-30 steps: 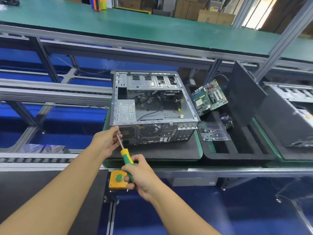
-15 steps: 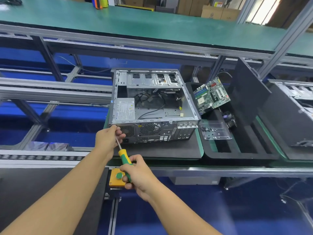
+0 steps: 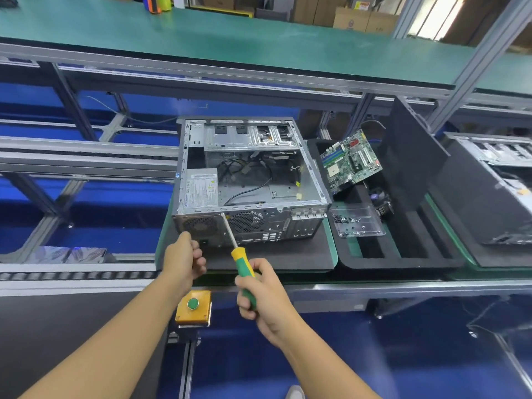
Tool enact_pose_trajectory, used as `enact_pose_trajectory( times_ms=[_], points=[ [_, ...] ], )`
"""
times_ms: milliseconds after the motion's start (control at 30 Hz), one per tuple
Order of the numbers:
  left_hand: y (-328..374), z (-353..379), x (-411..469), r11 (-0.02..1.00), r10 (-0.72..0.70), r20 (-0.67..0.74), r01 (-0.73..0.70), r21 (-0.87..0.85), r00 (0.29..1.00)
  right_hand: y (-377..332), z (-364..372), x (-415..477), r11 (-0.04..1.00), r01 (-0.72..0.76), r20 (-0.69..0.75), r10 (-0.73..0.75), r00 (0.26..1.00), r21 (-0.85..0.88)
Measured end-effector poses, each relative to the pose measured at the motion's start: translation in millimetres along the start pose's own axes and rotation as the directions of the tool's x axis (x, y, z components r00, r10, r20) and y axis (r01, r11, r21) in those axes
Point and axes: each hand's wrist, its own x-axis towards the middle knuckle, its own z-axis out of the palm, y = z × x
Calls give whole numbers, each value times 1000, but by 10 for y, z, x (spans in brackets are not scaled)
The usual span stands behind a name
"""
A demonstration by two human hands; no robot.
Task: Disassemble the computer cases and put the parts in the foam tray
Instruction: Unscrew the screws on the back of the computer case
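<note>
An open grey computer case (image 3: 250, 182) lies on a black foam mat (image 3: 273, 254), its rear panel facing me. A power supply (image 3: 201, 188) sits inside at the left. My right hand (image 3: 264, 298) grips the green and yellow screwdriver (image 3: 243, 266), whose tip touches the rear panel between the two fan grilles. My left hand (image 3: 184, 260) is curled in front of the power supply's grille, apart from the shaft; nothing shows in it. To the right, the black foam tray (image 3: 403, 254) holds a motherboard (image 3: 351, 159), a cooler (image 3: 383, 203) and a clear box of screws (image 3: 357, 223).
A dark side panel (image 3: 414, 156) leans upright in the tray. A second case (image 3: 495, 182) lies at the far right. A yellow box with a green button (image 3: 193, 309) hangs at the bench's front edge. A green shelf (image 3: 259, 38) runs overhead at the back.
My left hand has let go of the screwdriver shaft and curled up. The screwdriver tip has shifted right, from the case's left corner to between the fan grilles.
</note>
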Motion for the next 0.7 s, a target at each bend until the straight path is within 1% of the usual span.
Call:
enact_pose_trajectory(
  times_ms=[67,100,133,200,267,300,333,400,467,500,533,567,600,633,700],
  points=[
    [-142,256,-77,989,-17,146,-5,145,989,-133,-214,34,995,57,-52,-53,997,81],
    [-209,432,-132,976,-39,244,-16,217,969,-221,-332,49,989,83,-83,-74,994,119],
    [-271,624,-197,957,-66,346,-39,286,936,-318,-463,59,982,109,-112,-93,989,155],
    [-377,1030,-327,915,-107,532,-125,382,840,-521,-751,58,964,161,-151,-130,980,211],
    [-462,1451,-419,894,-113,652,-209,396,750,-698,-1085,31,951,208,-201,-163,966,228],
    [-499,1663,-443,890,-103,673,-234,390,732,-774,-1259,10,948,227,-240,-172,955,224],
    [-539,1879,-457,885,-86,673,-253,390,735,-838,-1440,-14,945,246,-281,-181,942,216],
    [-642,2325,-462,867,-58,651,-285,409,757,-942,-1801,-63,939,290,-366,-208,907,184],
    [-780,2768,-440,837,-16,612,-324,441,791,-1010,-2164,-110,943,304,-447,-217,868,132],
    [-840,2969,-409,797,35,586,-376,472,810,-1033,-2339,-134,949,297,-480,-211,851,108],
    [-885,3151,-352,726,115,564,-457,514,818,-1047,-2506,-159,954,286,-504,-207,839,85],
    [-912,3303,-283,626,198,561,-544,558,804,-1054,-2666,-179,960,273,-518,-203,831,62],
    [-923,3432,-208,527,265,574,-615,586,775,-1059,-2815,-196,965,259,-527,-200,826,41],
    [-927,3545,-128,451,303,589,-657,604,749,-1065,-2949,-207,970,243,-534,-193,823,24],
    [-940,3726,37,352,321,610,-689,634,725,-1076,-3169,-218,977,211,-547,-171,820,10]
  ],
)
